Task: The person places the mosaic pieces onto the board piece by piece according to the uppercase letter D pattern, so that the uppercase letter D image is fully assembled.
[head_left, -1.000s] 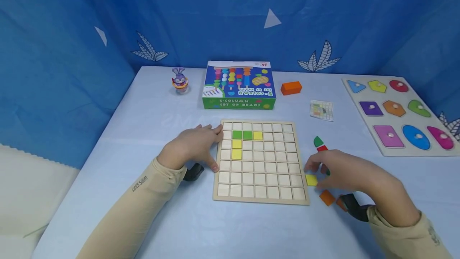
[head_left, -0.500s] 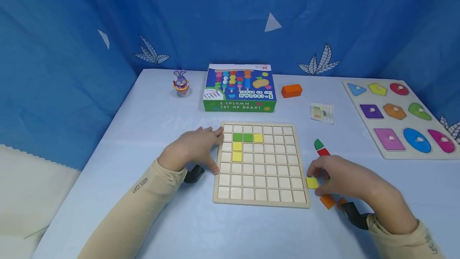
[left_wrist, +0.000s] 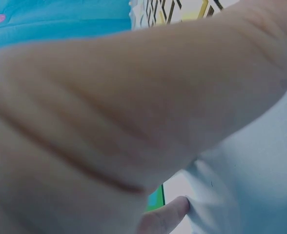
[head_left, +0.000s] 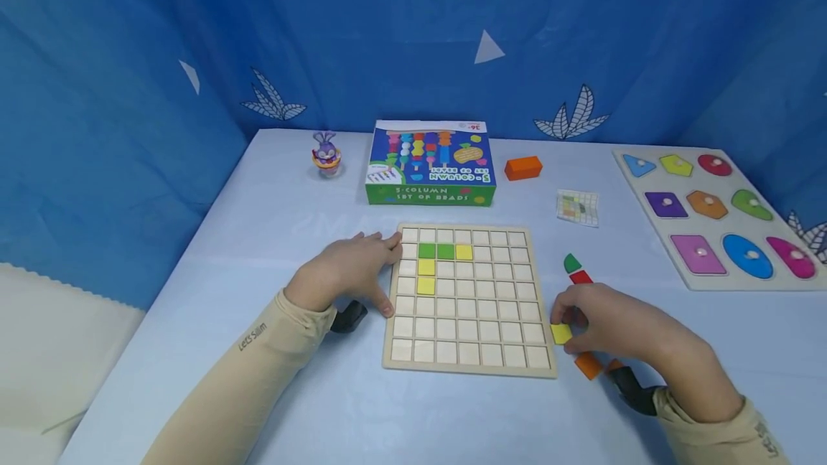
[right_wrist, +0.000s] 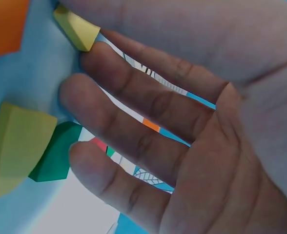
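Note:
My right hand (head_left: 570,323) pinches a yellow square tile (head_left: 560,334) between thumb and forefinger, just off the right edge of the wooden grid board (head_left: 468,368). In the right wrist view the yellow tile (right_wrist: 75,28) sits between the thumb and index finger of my right hand (right_wrist: 92,49). My left hand (head_left: 381,271) lies flat against the board's left edge, fingers straight. In the left wrist view my left hand (left_wrist: 133,122) fills almost the whole frame. Two green tiles (head_left: 436,251) and three yellow tiles (head_left: 426,275) sit in the grid's upper left.
Loose orange (head_left: 588,365), red (head_left: 581,277) and green (head_left: 571,262) pieces lie right of the board. Behind it stand a bead-set box (head_left: 431,163), an orange block (head_left: 522,168), a rabbit figure (head_left: 326,153) and a pattern card (head_left: 578,207). A shape puzzle board (head_left: 698,275) lies far right.
My right hand's thumb and forefinger have closed on the yellow tile, which earlier lay on the table under the hand. The left hand has stayed on the board's edge.

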Demonstrator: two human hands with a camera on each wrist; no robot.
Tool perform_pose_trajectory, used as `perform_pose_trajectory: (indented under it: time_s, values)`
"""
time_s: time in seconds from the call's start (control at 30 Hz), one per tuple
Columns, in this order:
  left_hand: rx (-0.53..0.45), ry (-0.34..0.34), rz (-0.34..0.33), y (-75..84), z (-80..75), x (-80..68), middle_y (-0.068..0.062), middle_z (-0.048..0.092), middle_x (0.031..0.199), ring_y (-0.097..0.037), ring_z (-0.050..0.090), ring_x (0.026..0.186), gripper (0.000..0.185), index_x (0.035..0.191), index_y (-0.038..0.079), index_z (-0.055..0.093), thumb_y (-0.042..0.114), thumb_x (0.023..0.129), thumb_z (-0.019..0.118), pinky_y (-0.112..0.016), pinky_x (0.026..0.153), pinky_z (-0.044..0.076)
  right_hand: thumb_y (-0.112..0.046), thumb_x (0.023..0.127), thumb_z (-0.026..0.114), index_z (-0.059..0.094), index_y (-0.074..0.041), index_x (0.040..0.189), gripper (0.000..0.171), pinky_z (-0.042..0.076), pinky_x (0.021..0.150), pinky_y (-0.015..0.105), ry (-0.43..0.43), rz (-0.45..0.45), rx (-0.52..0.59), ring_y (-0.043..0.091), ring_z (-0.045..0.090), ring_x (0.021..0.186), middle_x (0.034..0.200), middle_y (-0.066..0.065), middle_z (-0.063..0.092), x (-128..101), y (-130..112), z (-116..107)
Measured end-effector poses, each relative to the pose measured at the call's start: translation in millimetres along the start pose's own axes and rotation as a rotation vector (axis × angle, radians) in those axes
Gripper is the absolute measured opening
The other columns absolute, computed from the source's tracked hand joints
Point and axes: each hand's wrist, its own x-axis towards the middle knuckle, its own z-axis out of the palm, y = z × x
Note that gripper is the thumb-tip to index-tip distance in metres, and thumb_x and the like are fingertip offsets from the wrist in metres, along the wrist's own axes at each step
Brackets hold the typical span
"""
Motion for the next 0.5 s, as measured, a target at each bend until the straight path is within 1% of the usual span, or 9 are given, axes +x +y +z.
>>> perform_pose_trajectory:
  time_s: [0.17,0.33,0.5]
  values:
    - [-0.002,0.003,0.002,0.2,0.4,0.1,-0.002,0.016,0.167,-0.032,0.017,0.151,0.109,0.157,0.015,0.037,0.05,0.069,0.09,-0.051,0.12,0.018,-0.01,0.073,0.09,0.069,-0.016,0.094,0.03,0.053,0.072,0.035,-0.006,0.008,-0.012,0.02,0.053,0.081,0.085,-0.002,0.059,-0.5,-0.1,-1.7]
    - [0.003,0.005,0.002,-0.6,0.7,-0.6,-0.001,0.016,0.167,-0.033,0.017,0.151,0.109,0.158,0.015,0.037,0.051,0.069,0.09,-0.053,0.119,0.02,-0.014,0.073,0.091,0.068,-0.017,0.092,0.03,0.054,0.075,0.037,-0.013,-0.001,-0.047,0.019,0.054,0.082,0.085,-0.003,0.059,0.1,-0.6,-6.2]
    - [0.003,0.002,0.001,-0.2,1.3,-0.3,-0.001,0.016,0.167,-0.032,0.017,0.151,0.109,0.158,0.015,0.036,0.051,0.069,0.089,-0.051,0.12,0.019,-0.015,0.072,0.092,0.066,-0.016,0.089,0.031,0.054,0.075,0.037,-0.029,-0.003,-0.056,0.02,0.054,0.084,0.086,-0.003,0.059,-0.5,-8.8,-13.9]
